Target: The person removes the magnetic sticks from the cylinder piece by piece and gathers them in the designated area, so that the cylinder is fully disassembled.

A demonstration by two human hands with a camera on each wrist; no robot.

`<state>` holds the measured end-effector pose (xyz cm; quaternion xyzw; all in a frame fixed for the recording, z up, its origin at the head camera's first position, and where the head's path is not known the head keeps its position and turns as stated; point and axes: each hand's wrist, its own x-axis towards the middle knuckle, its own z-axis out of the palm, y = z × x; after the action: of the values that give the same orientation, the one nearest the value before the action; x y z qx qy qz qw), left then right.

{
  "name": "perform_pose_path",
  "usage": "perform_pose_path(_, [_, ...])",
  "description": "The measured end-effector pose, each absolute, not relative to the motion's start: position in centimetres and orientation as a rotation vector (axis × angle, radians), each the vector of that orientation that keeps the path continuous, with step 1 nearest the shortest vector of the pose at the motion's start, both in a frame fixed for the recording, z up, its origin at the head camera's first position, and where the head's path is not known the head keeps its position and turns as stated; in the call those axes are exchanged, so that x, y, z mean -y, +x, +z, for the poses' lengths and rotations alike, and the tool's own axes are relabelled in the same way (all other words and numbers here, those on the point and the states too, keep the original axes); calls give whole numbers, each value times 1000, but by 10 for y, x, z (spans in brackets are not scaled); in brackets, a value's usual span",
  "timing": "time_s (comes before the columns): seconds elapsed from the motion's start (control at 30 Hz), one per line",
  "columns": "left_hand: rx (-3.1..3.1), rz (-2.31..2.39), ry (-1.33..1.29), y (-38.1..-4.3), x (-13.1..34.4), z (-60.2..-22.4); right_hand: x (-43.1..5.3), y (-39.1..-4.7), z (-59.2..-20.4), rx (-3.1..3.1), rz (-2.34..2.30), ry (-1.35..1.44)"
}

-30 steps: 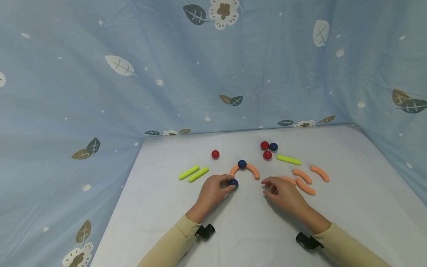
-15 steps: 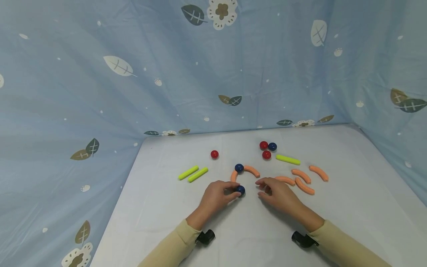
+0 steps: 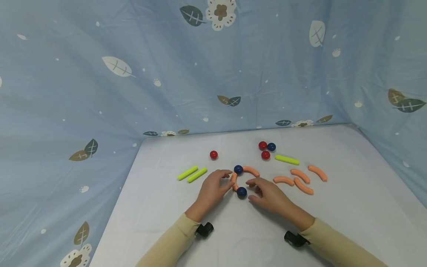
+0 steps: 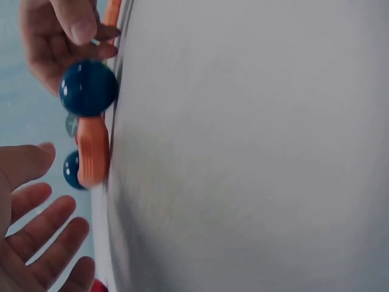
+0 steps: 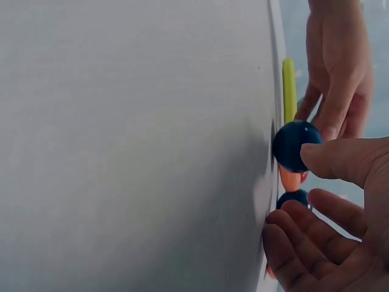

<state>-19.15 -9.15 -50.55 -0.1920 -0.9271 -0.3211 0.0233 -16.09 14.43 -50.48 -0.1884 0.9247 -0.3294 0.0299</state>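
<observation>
Two dark blue balls lie on the table, a far one [image 3: 238, 169] and a near one [image 3: 241, 192]. Between them runs an orange curved stick [image 3: 235, 181], its ends at both balls. From the far ball a second orange curved stick [image 3: 251, 171] bends off to the right. My left hand [image 3: 213, 188] is just left of the first stick, thumb and index overlapping it in the head view; its fingers [image 4: 58, 228] are spread in the left wrist view. My right hand [image 3: 269, 196] holds nothing, its loosely bent fingers just right of the near ball.
Two yellow-green sticks [image 3: 197, 175] and a red ball [image 3: 214, 155] lie at the left. Farther back, two red balls [image 3: 265, 155] and a blue ball [image 3: 271, 147] sit by another yellow-green stick [image 3: 287, 160]. Several orange curved sticks [image 3: 303, 186] lie to the right.
My left hand has brought the near blue ball slightly nearer and right, then let go of it. The left curved stick has turned more upright in view. My right hand has moved left.
</observation>
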Motion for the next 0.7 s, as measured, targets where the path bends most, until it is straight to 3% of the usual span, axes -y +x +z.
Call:
perform_pose_path(0.33, [2981,-933,-718,-218,91,-510,-131,-160,-503,-2831,-1034,-620])
perform_pose_path(0.7, [2950,-853,-862,-224,90,-511,-127,-163,-506,-2821,-1060,-745])
